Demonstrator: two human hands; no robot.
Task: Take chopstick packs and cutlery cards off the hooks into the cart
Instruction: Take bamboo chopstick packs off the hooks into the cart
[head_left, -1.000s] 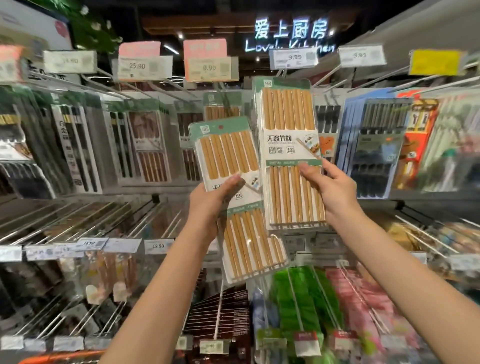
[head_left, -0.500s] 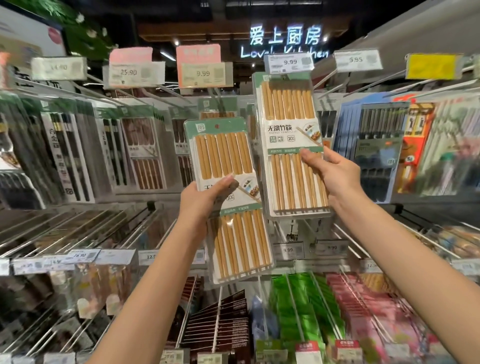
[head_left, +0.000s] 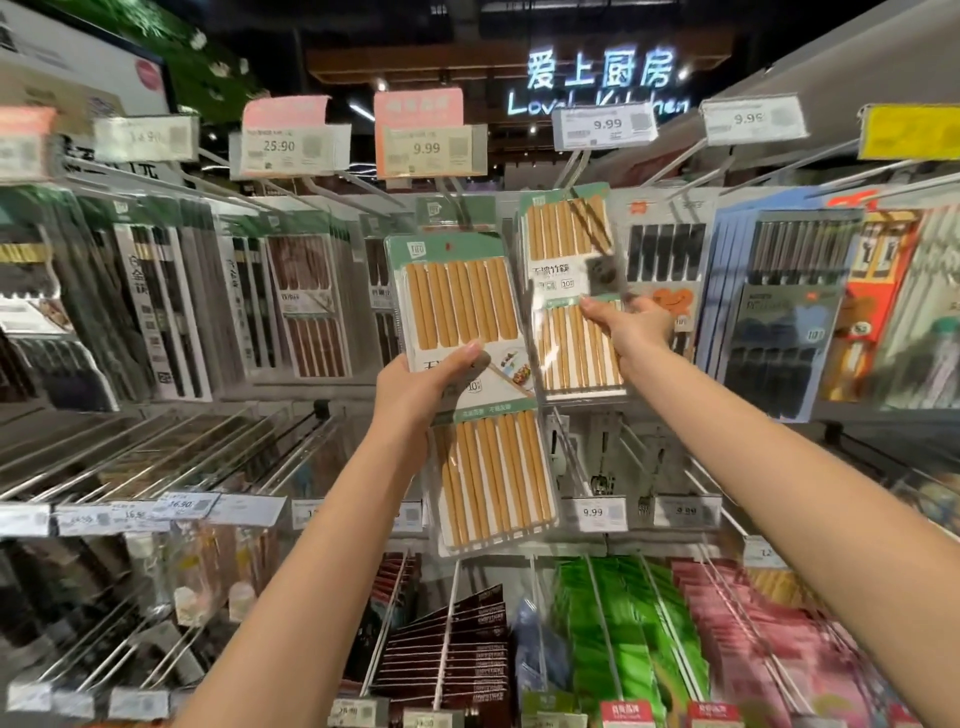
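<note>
My left hand (head_left: 423, 387) grips a green-topped pack of bamboo chopsticks (head_left: 478, 457) by its middle, held upright and free of the hooks in front of the display. My right hand (head_left: 631, 325) pinches a second, matching bamboo chopstick pack (head_left: 566, 260) at its middle, up at the top row under the 9.99 tag (head_left: 605, 127). That pack is blurred, and whether it still hangs on its hook cannot be told. More chopstick packs (head_left: 306, 301) hang on the hooks to the left and right. No cart is in view.
Long steel hooks (head_left: 171, 457) with price tags jut toward me across the middle row. Dark chopstick packs (head_left: 784, 312) hang at the right. Below hang maroon (head_left: 452, 654), green (head_left: 623, 634) and pink (head_left: 763, 639) packets.
My right hand has turned and shifted its pack slightly, now blurred. My left hand still holds its pack in front of the display. The view has dropped a little.
</note>
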